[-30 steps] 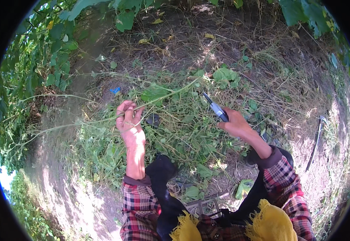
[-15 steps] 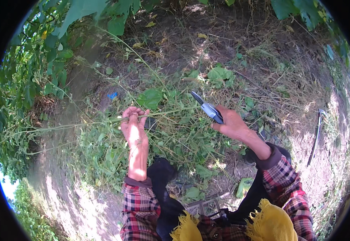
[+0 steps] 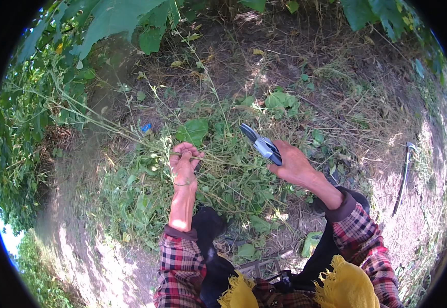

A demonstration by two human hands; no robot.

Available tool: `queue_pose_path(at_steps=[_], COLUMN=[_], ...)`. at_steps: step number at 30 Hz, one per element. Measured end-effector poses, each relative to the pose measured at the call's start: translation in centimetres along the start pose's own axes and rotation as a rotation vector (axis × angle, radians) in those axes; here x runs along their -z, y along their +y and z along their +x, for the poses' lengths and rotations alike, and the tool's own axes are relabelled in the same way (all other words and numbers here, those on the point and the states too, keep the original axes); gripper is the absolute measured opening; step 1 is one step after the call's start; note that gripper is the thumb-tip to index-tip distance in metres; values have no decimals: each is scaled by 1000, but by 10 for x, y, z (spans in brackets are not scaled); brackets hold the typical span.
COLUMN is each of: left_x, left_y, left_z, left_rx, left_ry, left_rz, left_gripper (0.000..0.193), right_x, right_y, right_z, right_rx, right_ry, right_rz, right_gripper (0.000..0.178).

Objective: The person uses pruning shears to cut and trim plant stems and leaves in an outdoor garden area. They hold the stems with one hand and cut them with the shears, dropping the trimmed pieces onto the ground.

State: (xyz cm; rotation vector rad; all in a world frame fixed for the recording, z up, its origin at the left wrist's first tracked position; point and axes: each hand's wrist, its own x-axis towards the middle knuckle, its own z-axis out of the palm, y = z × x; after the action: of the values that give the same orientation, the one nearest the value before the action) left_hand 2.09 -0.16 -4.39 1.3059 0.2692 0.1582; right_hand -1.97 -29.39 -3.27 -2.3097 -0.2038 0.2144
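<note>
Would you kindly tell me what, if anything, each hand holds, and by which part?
Left hand: green stems, partway along their length. Right hand: pruning shears, by the handle end.

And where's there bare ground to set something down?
Mostly bare soil lies left of the left sleeve; a smaller patch separates the right sleeve from the long dark tool. Crowded: heaped stems and leaves between the left hand and right hand.

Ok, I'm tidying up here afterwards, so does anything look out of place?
Yes: a small blue scrap, lying beyond and to the left of the left hand. Its bright colour looks odd among the loose greenery around it. It is too small to tell what it is.
</note>
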Motion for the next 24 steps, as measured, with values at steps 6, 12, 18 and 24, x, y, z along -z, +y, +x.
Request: queue_pose_path(at_steps=[6, 12, 18, 24], left_x=[-3, -7, -13, -18], left_y=[-3, -8, -14, -10], left_z=[-3, -5, -13, -16], left_rx=[76, 95, 114, 103], left_ry=[-50, -95, -150, -181], left_rz=[71, 103, 205, 333], left_gripper=[11, 10, 12, 14], right_x=[5, 11, 15, 16], right_y=[3, 8, 1, 5], right_z=[5, 4, 5, 7], right_rx=[-47, 7, -86, -98], right_ry=[21, 97, 60, 15], right_rz=[-7, 13, -34, -91], right_gripper=[51, 52, 51, 51])
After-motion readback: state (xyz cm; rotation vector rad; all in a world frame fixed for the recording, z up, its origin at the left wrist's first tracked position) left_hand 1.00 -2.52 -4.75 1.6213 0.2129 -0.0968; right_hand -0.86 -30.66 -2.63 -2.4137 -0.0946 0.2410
